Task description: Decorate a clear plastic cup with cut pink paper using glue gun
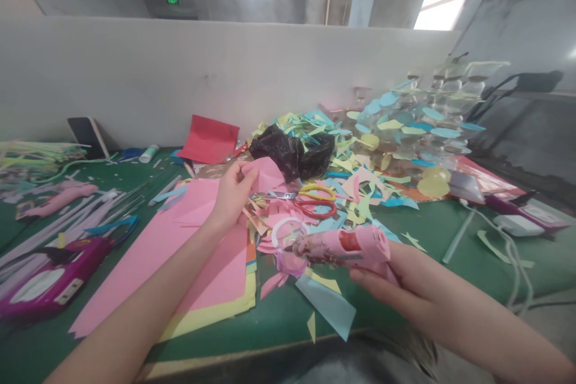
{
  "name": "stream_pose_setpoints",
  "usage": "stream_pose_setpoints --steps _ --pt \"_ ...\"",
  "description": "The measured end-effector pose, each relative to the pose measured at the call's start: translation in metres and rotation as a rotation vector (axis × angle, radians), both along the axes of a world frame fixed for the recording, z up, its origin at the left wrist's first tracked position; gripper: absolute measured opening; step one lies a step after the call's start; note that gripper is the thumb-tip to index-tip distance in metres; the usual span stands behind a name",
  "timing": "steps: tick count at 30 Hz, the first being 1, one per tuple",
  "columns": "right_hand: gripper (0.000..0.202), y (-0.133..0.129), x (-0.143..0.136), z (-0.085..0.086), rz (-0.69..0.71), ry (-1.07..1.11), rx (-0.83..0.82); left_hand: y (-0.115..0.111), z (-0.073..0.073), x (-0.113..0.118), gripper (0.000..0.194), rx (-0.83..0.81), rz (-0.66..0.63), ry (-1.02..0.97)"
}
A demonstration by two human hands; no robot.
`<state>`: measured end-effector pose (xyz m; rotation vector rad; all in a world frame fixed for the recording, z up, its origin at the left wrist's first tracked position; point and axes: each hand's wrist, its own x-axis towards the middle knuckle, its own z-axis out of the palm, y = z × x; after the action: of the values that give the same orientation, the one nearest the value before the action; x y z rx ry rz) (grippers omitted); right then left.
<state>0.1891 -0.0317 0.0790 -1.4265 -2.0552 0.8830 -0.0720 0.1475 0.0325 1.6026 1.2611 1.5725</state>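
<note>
My left hand (231,195) pinches a small piece of pink paper (265,173) between thumb and fingers, above a stack of pink sheets (211,264). Gripped in my right hand (400,279) is a pink glue gun (335,246), its nozzle pointing left. Just beyond that nozzle, a whitish ring (275,229) with a pinkish translucent part below it lies among the scraps; I cannot make out what it is. Scissors (317,201) with yellow and red handles rest between my hands, their blades towards the left hand.
Paper scraps (360,192) in several colours spread around a black plastic bag (283,150). Red paper (209,139) leans at the back. To the left are another pink glue gun (63,201), a purple box (58,276) and a phone (87,137). White cables (508,252) trail at right.
</note>
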Motion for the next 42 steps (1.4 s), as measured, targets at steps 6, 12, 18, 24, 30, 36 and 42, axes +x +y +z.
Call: stream_pose_setpoints --steps 6,12,18,24,30,36,42 --pt "0.034 -0.001 0.002 0.003 -0.103 -0.027 0.024 -0.001 0.001 0.000 0.017 0.002 -0.007 -0.004" --pt "0.046 0.018 -0.003 -0.004 -0.086 -0.015 0.025 -0.003 0.003 0.000 0.015 -0.006 0.034 0.025" --pt "0.045 0.033 -0.013 -0.003 -0.081 -0.075 0.045 -0.003 0.003 0.000 0.014 0.012 0.002 0.000" --pt "0.045 0.034 -0.014 -0.004 -0.070 -0.093 0.038 -0.005 0.006 0.002 0.010 0.014 0.014 -0.011" --pt "0.045 0.035 -0.014 -0.005 -0.070 -0.083 0.047 -0.005 0.006 0.002 0.013 0.005 -0.005 -0.040" --pt "0.046 0.033 -0.004 -0.009 -0.132 -0.083 0.016 -0.005 0.007 0.000 0.013 0.000 0.031 -0.014" --pt "0.041 0.035 0.036 -0.011 -0.254 -0.118 0.198 -0.010 0.017 -0.002 0.018 0.090 0.068 0.065"
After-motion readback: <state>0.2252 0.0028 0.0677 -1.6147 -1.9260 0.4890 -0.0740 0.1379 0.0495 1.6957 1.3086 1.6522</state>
